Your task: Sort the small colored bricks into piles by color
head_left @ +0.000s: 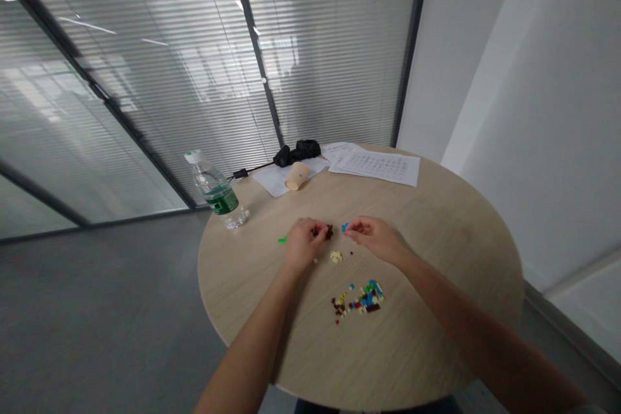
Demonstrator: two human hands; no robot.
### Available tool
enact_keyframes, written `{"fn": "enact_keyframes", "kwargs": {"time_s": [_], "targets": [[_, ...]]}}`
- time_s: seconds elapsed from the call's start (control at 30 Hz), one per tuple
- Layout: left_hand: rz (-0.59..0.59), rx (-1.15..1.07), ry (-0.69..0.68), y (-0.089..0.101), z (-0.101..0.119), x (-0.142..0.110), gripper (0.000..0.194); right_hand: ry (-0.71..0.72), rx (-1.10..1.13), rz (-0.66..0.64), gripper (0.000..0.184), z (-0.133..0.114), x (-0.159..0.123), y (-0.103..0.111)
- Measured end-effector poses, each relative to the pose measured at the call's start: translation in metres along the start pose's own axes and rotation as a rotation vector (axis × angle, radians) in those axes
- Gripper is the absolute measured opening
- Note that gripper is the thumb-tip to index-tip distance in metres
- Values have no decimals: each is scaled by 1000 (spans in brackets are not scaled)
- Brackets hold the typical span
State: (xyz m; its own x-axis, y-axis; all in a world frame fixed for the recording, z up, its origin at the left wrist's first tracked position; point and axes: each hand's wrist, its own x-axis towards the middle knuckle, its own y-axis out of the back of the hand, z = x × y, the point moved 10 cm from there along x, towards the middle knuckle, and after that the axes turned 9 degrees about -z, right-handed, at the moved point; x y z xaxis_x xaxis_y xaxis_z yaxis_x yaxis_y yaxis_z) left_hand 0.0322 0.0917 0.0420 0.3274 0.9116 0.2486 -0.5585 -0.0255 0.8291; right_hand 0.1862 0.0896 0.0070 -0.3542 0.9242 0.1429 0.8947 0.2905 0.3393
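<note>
My left hand (303, 242) is curled on the table, its thumb and fingers closed around a small cluster of dark brown toy bricks (330, 231). A bright green brick piece (282, 240) lies just left of that hand. My right hand (371, 236) has its fingertips pinched at a small blue toy brick (345, 227); the fingers partly cover it. Between and below the hands sits a clump of cream bricks (336, 257), with one tiny dark piece (352, 253) beside it. Nearer to me lies a loose pile of small multicoloured bricks (371, 294).
On the round wooden table (436, 207), a water bottle (218, 193) stands at the left edge. Toward the back are a paper cup (297, 176) on its side, a black bundled object (298, 152) with a cable, and printed sheets (376, 163). Glass partitions with blinds rise behind.
</note>
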Motion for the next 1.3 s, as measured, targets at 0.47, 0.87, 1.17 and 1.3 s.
{"fn": "enact_keyframes", "kwargs": {"time_s": [0.47, 0.87, 1.17, 1.3], "targets": [[-5, 436, 138, 0, -16, 2, 22, 32, -159, -83, 11, -6, -3, -13], [15, 370, 146, 11, -13, -5, 22, -4, -230, -664, 12, -11, -34, -75], [15, 302, 102, 6, -12, -6, 23, -102, -244, -696, 14, 10, -32, -71], [11, 293, 101, 6, -12, -6, 23, -90, -249, -702, 10, 8, -34, -72]]}}
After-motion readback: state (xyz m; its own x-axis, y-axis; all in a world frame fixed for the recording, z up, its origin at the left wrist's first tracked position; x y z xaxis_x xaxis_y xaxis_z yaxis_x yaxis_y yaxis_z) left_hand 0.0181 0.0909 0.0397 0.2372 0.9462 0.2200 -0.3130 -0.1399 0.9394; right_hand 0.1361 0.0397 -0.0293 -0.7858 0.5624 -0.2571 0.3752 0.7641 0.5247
